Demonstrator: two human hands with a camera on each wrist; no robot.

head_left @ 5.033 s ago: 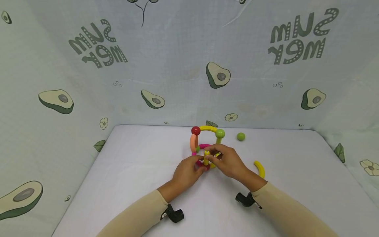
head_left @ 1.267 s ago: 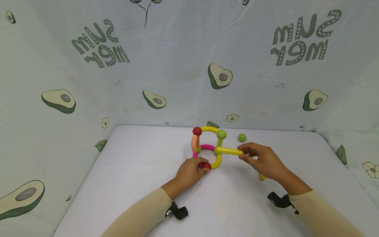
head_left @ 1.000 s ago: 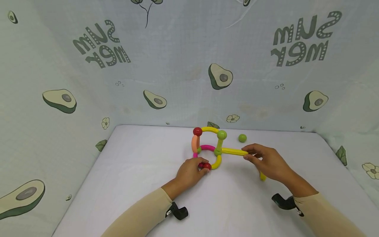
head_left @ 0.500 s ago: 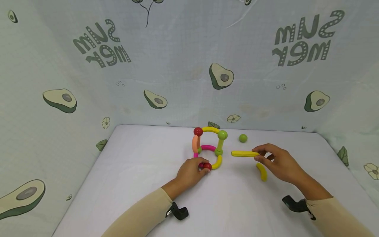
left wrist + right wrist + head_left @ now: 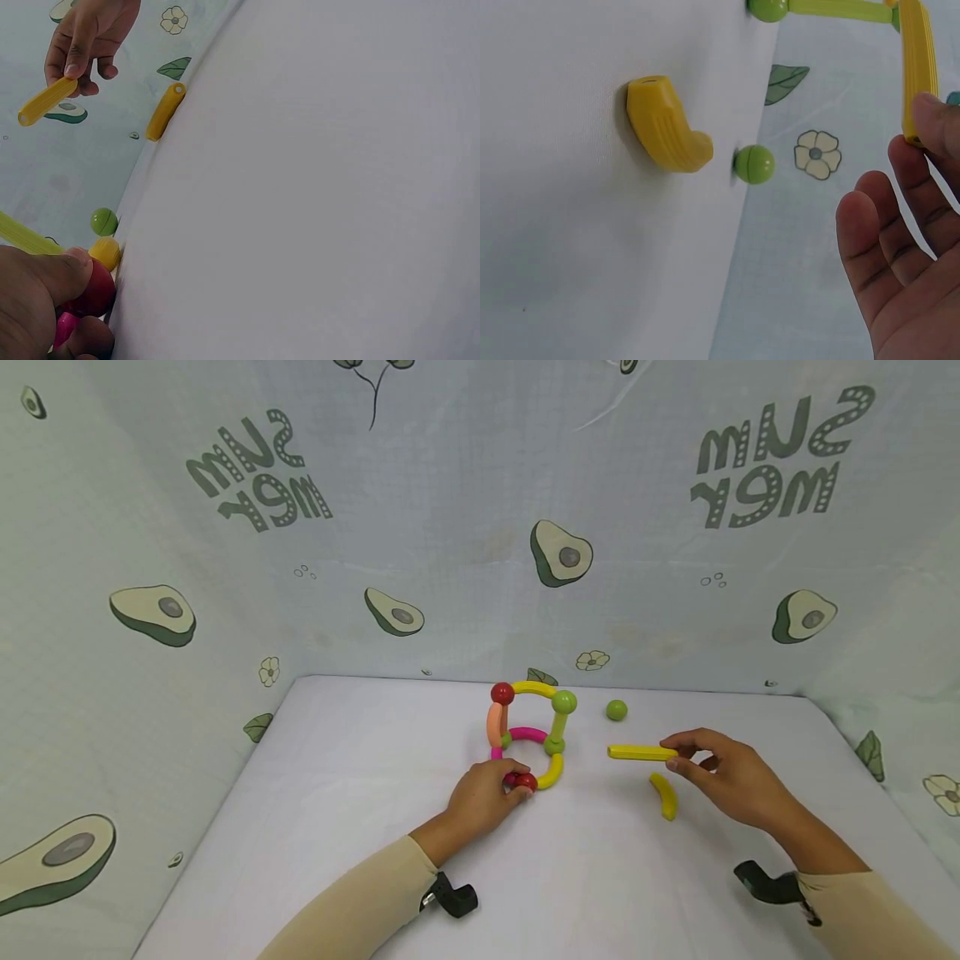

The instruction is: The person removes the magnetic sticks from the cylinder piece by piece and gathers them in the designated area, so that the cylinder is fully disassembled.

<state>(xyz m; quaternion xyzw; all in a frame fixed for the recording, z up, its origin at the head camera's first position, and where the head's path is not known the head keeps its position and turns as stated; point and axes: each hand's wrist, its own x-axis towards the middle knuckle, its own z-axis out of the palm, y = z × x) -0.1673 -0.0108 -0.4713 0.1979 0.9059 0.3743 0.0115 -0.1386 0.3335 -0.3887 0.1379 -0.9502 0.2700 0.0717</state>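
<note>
My left hand (image 5: 480, 793) grips the red ball (image 5: 527, 782) at the front corner of a small frame of balls and rods, thumb over it in the left wrist view. The frame has a pink curved rod (image 5: 528, 732) and a yellow curved rod (image 5: 553, 772) low down, with an upright green rod (image 5: 558, 727) at right. Above stand a red ball (image 5: 502, 693) and a green ball (image 5: 564, 702) joined by a yellow arch. To the right, my right hand (image 5: 735, 777) pinches one end of a straight yellow rod (image 5: 917, 60), held level in the air, apart from the frame.
A loose curved yellow rod (image 5: 663, 797) lies on the white-covered table (image 5: 360, 735) below the held rod. One loose green ball (image 5: 617, 710) sits behind, right of the frame. A cloth with avocado prints (image 5: 465, 527) hangs along the back.
The yellow rod was upright by the front red ball, then lay across near the lower green ball. My right hand has carried it right, clear of the frame. The left hand keeps its hold.
</note>
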